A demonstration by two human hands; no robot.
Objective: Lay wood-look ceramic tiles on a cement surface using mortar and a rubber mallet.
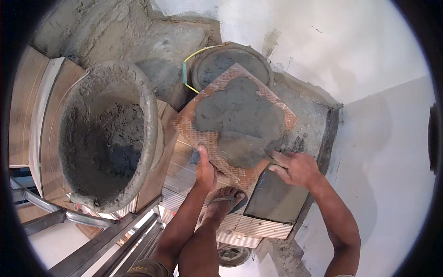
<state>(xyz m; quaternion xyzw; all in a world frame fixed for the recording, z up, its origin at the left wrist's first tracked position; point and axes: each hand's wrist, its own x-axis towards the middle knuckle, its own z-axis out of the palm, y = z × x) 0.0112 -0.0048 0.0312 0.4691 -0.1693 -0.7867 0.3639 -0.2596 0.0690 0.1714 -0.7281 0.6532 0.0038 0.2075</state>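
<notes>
An orange tile [191,120] lies back side up and tilted, with a thick heap of grey mortar [239,105] spread over much of it. My left hand [205,171] grips the tile's near left edge, thumb up. My right hand [295,167] is closed at the tile's right edge on what looks like a trowel, its blade mostly hidden in the mortar. A round bucket of grey mortar [231,62] with a yellow handle stands behind the tile. My sandalled foot [217,207] is below the tile's near corner.
A large mortar-coated tub [68,138] stands at the left on wood-look tiles [41,92]. Metal railings [104,244] run along the lower left beside a drop. White walls [378,129] close in at the right and back. Striped step edges and another round container [233,255] are below.
</notes>
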